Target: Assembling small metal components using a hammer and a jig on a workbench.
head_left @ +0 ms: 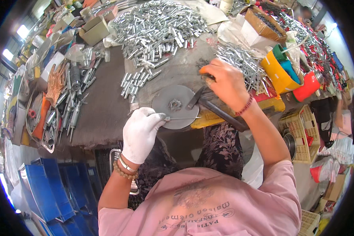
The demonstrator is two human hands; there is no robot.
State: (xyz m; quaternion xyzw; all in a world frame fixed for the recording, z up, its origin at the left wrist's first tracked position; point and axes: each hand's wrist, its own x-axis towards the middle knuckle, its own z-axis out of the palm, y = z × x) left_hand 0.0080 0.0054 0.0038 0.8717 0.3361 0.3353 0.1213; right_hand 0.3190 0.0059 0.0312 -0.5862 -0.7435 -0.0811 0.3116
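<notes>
My left hand, in a white glove, pinches a thin metal rod with a pointed end. The rod lies level across the near part of a round grey metal disc, which has a rough dark patch at its middle. My bare right hand is raised to the right beyond the disc, fingers curled closed. Something dark shows at its fingertips, too small to name. Below that hand a hammer rests with its head at the disc's right edge, and small dark bits lie by the fingertips.
A large heap of silvery metal pins covers the far table, with a smaller heap at right. A yellow container and red bottle stand far right. Tools and an orange-handled item crowd the left. Blue bins sit below.
</notes>
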